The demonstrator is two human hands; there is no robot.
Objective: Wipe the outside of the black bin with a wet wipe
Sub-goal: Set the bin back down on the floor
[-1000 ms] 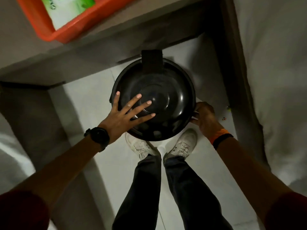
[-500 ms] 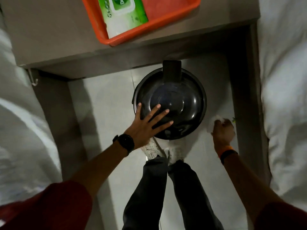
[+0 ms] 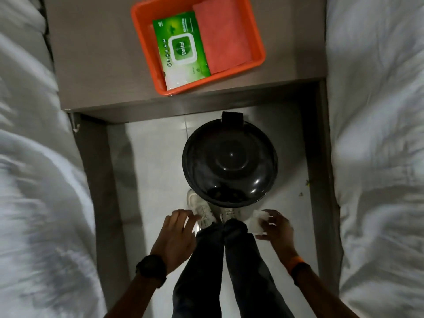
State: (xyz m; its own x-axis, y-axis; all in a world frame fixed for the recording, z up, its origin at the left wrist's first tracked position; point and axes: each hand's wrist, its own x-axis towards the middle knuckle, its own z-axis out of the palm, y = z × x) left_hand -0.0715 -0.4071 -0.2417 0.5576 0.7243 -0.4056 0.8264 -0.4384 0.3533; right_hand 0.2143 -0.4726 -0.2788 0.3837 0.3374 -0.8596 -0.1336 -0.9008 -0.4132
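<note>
The black bin [image 3: 230,160] stands lid-closed on the floor at 12 o'clock from both hands, the right hand [image 3: 276,227] pinching the crumpled wet wipe [image 3: 258,222] clear of it, left hand [image 3: 176,235] fingers loosely spread, so wiping looks paused or finished.

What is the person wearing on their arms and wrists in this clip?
Both forearms are bare. The left hand has a black round-faced watch on a black strap at the wrist. The right hand has an orange band with a black band beside it. No sleeves are visible in the head view.
</note>
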